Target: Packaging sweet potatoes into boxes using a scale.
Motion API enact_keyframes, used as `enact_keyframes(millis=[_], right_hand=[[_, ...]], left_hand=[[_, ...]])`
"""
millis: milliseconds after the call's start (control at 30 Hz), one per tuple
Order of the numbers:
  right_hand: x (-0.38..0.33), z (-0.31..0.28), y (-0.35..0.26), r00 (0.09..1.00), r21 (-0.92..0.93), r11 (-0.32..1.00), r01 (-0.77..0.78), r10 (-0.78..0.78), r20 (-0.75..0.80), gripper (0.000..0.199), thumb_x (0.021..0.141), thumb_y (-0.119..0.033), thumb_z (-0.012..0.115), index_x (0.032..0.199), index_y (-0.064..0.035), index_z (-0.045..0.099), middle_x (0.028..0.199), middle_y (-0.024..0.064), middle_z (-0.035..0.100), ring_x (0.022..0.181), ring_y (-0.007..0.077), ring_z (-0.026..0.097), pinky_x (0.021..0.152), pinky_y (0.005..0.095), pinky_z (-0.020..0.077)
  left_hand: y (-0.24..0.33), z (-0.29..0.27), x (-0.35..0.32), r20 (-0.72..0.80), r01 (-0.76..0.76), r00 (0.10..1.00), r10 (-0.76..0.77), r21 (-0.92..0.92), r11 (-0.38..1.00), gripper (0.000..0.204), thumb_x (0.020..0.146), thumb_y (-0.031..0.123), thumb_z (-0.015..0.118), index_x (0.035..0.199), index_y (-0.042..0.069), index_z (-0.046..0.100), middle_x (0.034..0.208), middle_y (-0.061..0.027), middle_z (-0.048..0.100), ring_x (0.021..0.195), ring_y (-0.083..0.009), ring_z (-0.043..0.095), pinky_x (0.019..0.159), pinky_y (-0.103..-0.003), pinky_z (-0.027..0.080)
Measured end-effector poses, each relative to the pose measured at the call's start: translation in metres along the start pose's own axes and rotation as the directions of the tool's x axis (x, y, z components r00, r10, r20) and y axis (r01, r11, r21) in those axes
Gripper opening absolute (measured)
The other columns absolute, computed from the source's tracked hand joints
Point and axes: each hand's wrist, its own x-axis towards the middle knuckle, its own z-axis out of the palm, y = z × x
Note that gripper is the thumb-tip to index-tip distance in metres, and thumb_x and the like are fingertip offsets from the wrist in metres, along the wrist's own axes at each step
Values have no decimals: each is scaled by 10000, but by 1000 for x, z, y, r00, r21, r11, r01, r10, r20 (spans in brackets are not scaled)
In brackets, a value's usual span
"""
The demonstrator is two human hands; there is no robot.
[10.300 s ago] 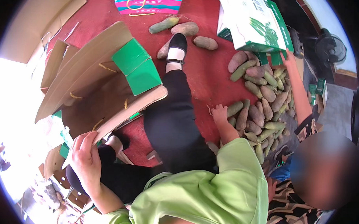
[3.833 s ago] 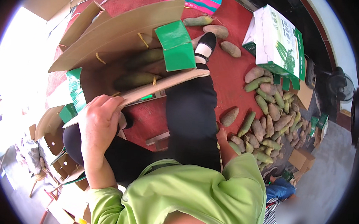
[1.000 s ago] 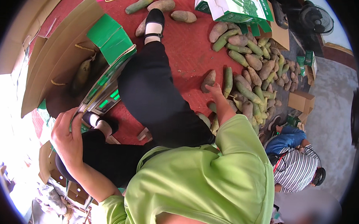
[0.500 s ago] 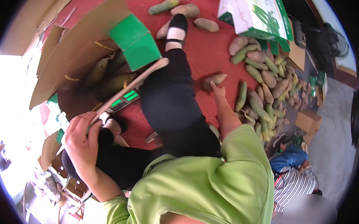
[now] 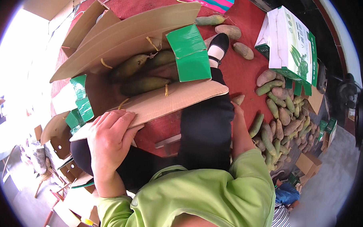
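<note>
At the lower left, my left hand point(image 5: 110, 141) is closed over the near flap point(image 5: 186, 95) of an open cardboard box, thumb beneath its edge. Several long green radishes point(image 5: 144, 86) lie inside the box point(image 5: 98, 90), with yellow rope handles on its walls. Green end flaps point(image 5: 187, 53) stick out at its sides. Beyond my right knee, my right hand point(image 5: 238, 111) is closed at a brownish radish point(image 5: 238, 99) on the red floor. My leg partly hides those fingers and the radish.
A large heap of green and brown radishes point(image 5: 283, 121) spreads at right, below a white-and-green carton point(image 5: 294, 45). Loose radishes point(image 5: 228, 32) lie ahead, near my foot and a pink-and-blue box point(image 5: 205, 0). Another person point(image 5: 286, 197) is at lower right.
The near flap, earlier seen edge-on, now lies tilted outward toward me under my left hand. It covers the scale's lit green display. My right hand stays at the radish while the view shifts.
</note>
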Motion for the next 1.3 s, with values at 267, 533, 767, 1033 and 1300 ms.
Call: enact_keyframes(millis=[267,533,767,1033,1300], right_hand=[[-91,11,-67,812,-98,864,493,-417,408,641,712,-163,788,1263,-23,492,1123,80,613,945,221,614,762,365,483],[-319,48,-168,204,136,401,906,-696,689,762,672,-128,797,1324,31,434,1258,132,546,1161,228,529,998,364,409],[-449,112,-178,-175,208,23,978,-453,874,779,643,-118,795,1335,-39,446,1251,104,549,1172,223,528,1005,352,408],[-478,199,-121,-201,158,-644,748,7,980,615,624,-105,750,1202,-71,544,1126,147,616,1043,328,588,868,402,482],[-443,214,-122,-212,112,-784,611,-26,977,454,712,-53,681,1156,-87,594,1046,149,639,1021,339,606,870,432,494]], left_hand=[[-2,1,-5,11,-16,1000,16,26,1000,212,775,188,691,926,43,659,883,-87,651,847,-276,624,762,-381,488],[2,-1,-6,1,-6,1000,6,-18,1000,168,797,150,670,896,15,676,816,-131,644,785,-327,620,728,-405,486],[-2,-1,-11,-17,-32,999,32,3,999,164,819,209,655,835,47,638,736,-90,578,753,-291,596,705,-394,470],[-2,-3,-12,2,-16,1000,16,20,1000,160,812,168,660,898,36,685,777,-122,622,743,-319,619,672,-400,487],[-2,1,-10,-9,-10,1000,10,-17,1000,153,820,132,650,931,31,681,800,-124,631,738,-316,625,665,-386,487]])
